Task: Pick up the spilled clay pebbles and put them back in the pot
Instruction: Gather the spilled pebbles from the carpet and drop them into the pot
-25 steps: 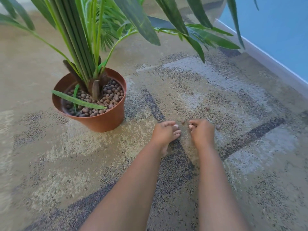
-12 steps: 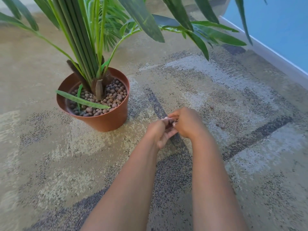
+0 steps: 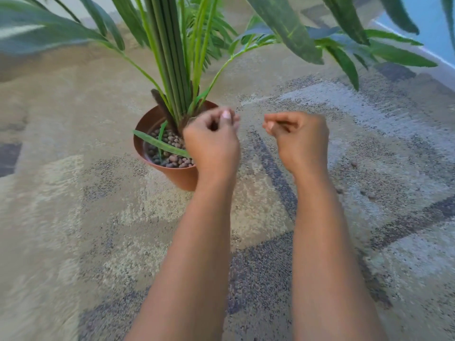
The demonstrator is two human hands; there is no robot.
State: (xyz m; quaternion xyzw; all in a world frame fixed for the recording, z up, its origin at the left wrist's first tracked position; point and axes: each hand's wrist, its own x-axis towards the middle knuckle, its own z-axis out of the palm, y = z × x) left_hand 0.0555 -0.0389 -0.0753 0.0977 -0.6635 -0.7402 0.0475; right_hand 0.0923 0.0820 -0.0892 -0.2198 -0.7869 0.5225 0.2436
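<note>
You are looking down at a carpet (image 3: 73, 193) patterned in beige, pale grey and dark speckled bands, with one dark band running away between your forearms. Along the upper right edge a white skirting (image 3: 440, 67) meets a blue wall (image 3: 433, 18).

The terracotta pot (image 3: 182, 178) stands on the carpet ahead and left of centre. A palm (image 3: 172, 57) rises from it, its long fronds spreading over the top of the view. Brown pebbles (image 3: 170, 153) fill the pot around the stems, and one narrow leaf lies across them.

Your left hand (image 3: 213, 143) is raised above the near right part of the pot's rim, hiding that side of it. Its fingers are curled in with the tips gathered at the thumb; the blur hides whether anything is pinched there, so I cannot tell. Your right hand (image 3: 299, 139) hangs off the carpet just right of the pot, apart from the left hand, fingers also curled to the thumb. Something dark shows inside the curl, but I cannot tell whether it is a pebble or shadow.

A few loose pebbles (image 3: 368, 194) lie on the carpet to the right of your right forearm, and a single pebble (image 3: 354, 164) sits a little farther away, all well apart from the pot.
</note>
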